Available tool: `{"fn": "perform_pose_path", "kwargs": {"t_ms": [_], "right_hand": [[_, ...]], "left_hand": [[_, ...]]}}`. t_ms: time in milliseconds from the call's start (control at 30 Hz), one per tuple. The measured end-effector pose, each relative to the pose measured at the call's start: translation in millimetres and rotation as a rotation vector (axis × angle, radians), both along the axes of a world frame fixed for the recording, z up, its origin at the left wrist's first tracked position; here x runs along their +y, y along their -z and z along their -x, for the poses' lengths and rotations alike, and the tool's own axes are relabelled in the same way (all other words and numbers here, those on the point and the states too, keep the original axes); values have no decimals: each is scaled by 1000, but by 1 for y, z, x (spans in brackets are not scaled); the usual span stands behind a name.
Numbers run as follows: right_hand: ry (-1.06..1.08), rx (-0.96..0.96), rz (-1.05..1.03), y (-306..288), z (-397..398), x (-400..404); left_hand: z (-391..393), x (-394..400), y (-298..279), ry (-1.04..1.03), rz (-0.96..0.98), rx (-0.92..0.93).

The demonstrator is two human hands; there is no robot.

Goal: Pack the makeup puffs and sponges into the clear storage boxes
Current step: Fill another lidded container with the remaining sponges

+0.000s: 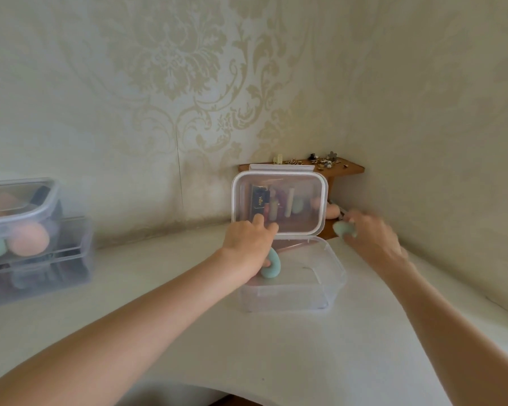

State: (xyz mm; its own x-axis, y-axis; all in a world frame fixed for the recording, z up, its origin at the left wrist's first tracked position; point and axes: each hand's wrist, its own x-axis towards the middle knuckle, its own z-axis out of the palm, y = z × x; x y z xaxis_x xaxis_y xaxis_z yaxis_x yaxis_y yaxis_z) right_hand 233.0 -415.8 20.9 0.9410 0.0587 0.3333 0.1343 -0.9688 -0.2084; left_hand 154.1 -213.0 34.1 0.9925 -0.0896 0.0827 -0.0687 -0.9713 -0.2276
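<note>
A clear storage box stands open on the white table, its lid tipped up against the wooden shelf behind. My left hand is at the box's rear left rim, fingers closed on a teal makeup puff that hangs into the box. To the right of the box, my right hand grips a teal sponge just above the table, blurred by motion. A peach sponge lies at the shelf's foot. Through the lid I see cosmetics and another teal sponge.
Two stacked clear boxes at the left edge hold peach and teal sponges. A wooden corner shelf carries hair clips and small jewellery. Patterned walls close in at the back and right. The white table has a curved front edge.
</note>
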Motion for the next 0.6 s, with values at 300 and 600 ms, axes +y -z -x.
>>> {"fn": "perform_pose_path", "kwargs": {"t_ms": [300, 600], "right_hand": [[-332, 464, -225, -58, 42, 50], [-275, 518, -63, -5, 40, 71]], "left_hand": [[1, 0, 5, -14, 64, -22], [1, 11, -21, -7, -31, 1]]}}
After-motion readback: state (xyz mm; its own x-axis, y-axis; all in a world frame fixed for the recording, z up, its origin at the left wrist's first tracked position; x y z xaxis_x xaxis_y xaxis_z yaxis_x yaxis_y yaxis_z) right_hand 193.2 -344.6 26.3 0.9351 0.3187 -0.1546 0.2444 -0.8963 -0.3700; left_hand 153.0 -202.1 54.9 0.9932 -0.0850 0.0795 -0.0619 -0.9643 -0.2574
